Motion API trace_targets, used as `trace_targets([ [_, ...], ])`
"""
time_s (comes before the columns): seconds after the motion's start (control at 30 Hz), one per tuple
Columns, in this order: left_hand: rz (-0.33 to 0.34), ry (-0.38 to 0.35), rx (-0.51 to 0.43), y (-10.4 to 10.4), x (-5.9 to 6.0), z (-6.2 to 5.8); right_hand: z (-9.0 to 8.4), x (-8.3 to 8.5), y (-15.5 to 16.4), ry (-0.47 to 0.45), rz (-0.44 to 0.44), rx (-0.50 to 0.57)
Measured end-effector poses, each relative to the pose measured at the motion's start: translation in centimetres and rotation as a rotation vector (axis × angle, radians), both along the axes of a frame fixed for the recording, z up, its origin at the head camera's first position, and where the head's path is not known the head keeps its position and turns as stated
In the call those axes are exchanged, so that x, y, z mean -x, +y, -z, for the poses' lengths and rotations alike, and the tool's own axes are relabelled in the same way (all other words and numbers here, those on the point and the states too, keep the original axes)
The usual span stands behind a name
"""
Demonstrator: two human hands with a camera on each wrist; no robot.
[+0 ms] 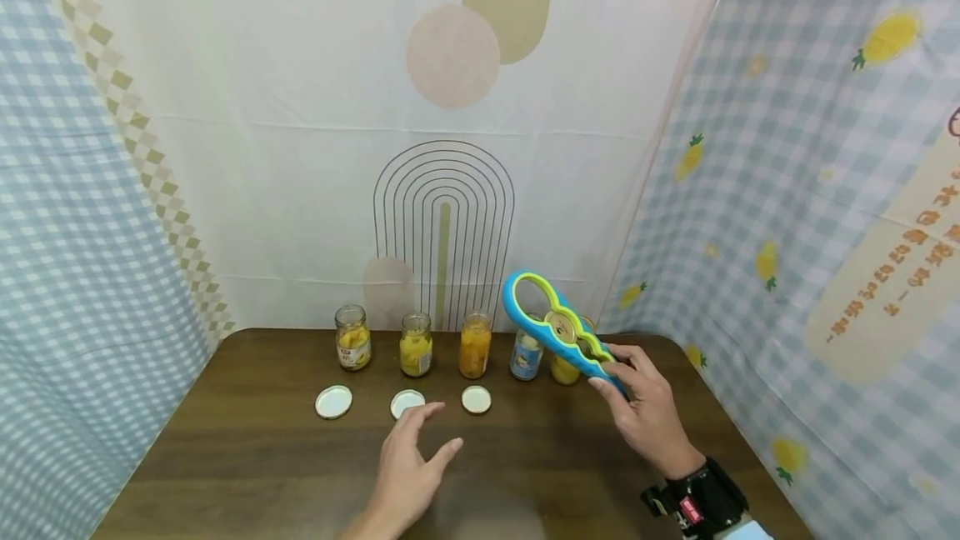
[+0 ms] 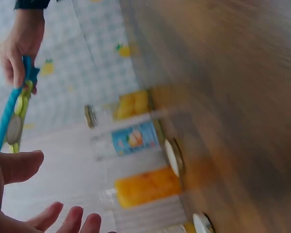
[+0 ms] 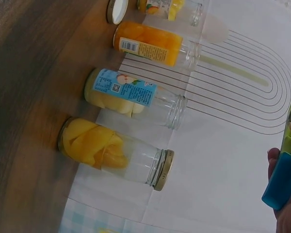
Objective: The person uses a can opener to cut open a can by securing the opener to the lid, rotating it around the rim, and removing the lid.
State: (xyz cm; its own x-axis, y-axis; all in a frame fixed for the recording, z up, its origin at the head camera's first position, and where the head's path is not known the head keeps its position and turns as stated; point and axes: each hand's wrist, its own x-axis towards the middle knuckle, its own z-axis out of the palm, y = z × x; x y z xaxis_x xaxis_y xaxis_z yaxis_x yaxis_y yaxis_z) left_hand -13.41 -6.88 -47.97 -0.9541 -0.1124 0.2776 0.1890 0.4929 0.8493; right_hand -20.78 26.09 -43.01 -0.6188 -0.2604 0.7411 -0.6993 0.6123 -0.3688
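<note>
Head view, jars: five glass jars of yellow and orange fruit stand in a row at the back of the brown wooden counter (image 1: 247, 457). The three on the left (image 1: 352, 337) (image 1: 416, 345) (image 1: 475, 346) are uncapped.
Head view, lids: three white round lids (image 1: 333, 402) (image 1: 407, 403) (image 1: 476, 399) lie flat, one just in front of each uncapped jar.
Head view, right hand: the right hand (image 1: 643, 407) is clamped on the handle of the blue and green plastic multi-ring jar opener (image 1: 558, 332), raised in front of the two right-hand jars.
Head view, left hand: the left hand (image 1: 408, 461) hovers over the counter near the middle lid, fingers spread, holding nothing.
Left wrist view: blurred. The blue-labelled jar (image 2: 131, 138) shows no lid on its mouth, while the jar beside it carries a dark cap (image 2: 89, 116).
Right wrist view: the far-right jar of yellow fruit (image 3: 111, 153) has its gold metal cap (image 3: 164, 170) on. The blue-labelled jar (image 3: 131, 94) appears uncapped, though its lid is not in view.
Progress, judged: three jars surely opened, a fourth seemingly; the gold-capped jar remains.
</note>
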Motion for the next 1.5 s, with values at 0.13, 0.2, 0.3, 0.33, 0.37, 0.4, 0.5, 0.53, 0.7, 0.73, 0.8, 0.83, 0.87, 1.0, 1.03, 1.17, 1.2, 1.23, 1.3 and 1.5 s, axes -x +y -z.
trace_targets([
  [0.13, -0.047, -0.046, -0.019, -0.9, -0.3, 0.4, -0.1, -0.1, 0.1, 0.002, 0.005, -0.006],
  [0.2, -0.048, -0.055, -0.018, -1.0, -0.3, 0.5, -0.1, -0.1, 0.2, 0.005, 0.005, -0.009],
  [0.3, -0.026, -0.057, -0.015, -0.9, -0.3, 0.4, -0.2, -0.2, 0.3, 0.005, -0.001, -0.012],
  [0.33, -0.009, -0.06, -0.02, -0.9, -0.2, 0.4, -0.3, -0.2, 0.3, 0.002, -0.002, -0.016],
  [0.37, 0.011, -0.066, -0.026, -0.9, -0.1, 0.4, -0.5, -0.2, 0.3, 0.0, -0.003, -0.02],
  [0.4, 0.038, -0.072, -0.044, -0.8, -0.1, 0.4, -0.6, -0.2, 0.4, -0.003, -0.006, -0.022],
  [0.5, 0.159, -0.104, -0.173, -0.7, 0.4, 0.4, -1.0, -0.2, 0.4, -0.008, -0.012, -0.032],
  [0.53, 0.2, -0.122, -0.225, -0.6, 0.6, 0.4, -1.0, -0.1, 0.4, -0.008, -0.017, -0.033],
  [0.7, 0.389, -0.242, -0.556, 0.6, 2.2, -0.6, -1.3, -0.1, -0.2, -0.012, -0.051, -0.03],
  [0.73, 0.419, -0.271, -0.612, 0.8, 2.6, -1.0, -1.4, -0.2, -0.4, -0.014, -0.06, -0.037],
  [0.8, 0.477, -0.322, -0.727, 1.4, 3.5, -1.6, -1.4, -0.4, -0.9, -0.02, -0.081, -0.049],
  [0.83, 0.499, -0.343, -0.776, 1.6, 4.0, -1.9, -1.4, -0.5, -1.2, -0.019, -0.091, -0.059],
  [0.87, 0.522, -0.357, -0.821, 1.9, 4.4, -2.2, -1.4, -0.6, -1.6, -0.025, -0.101, -0.07],
  [1.0, 0.641, -0.416, -1.024, 2.9, 6.1, -3.4, -1.1, -1.1, -2.6, -0.034, -0.15, -0.086],
  [1.03, 0.676, -0.435, -1.083, 3.1, 6.4, -3.6, -1.0, -1.3, -2.8, -0.031, -0.163, -0.089],
  [1.17, 0.804, -0.513, -1.295, 3.5, 7.3, -4.2, -0.5, -1.5, -3.4, -0.026, -0.21, -0.116],
  [1.2, 0.823, -0.528, -1.331, 3.6, 7.3, -4.2, -0.3, -1.5, -3.5, -0.024, -0.219, -0.127],
  [1.23, 0.836, -0.536, -1.359, 3.6, 7.3, -4.3, -0.2, -1.5, -3.5, -0.024, -0.226, -0.135],
  [1.3, 0.857, -0.545, -1.397, 3.6, 7.3, -4.3, 0.1, -1.7, -3.5, -0.028, -0.222, -0.145],
  [1.5, 0.859, -0.582, -1.452, 3.5, 6.8, -4.1, 0.7, -2.4, -3.1, -0.044, -0.204, -0.149],
])
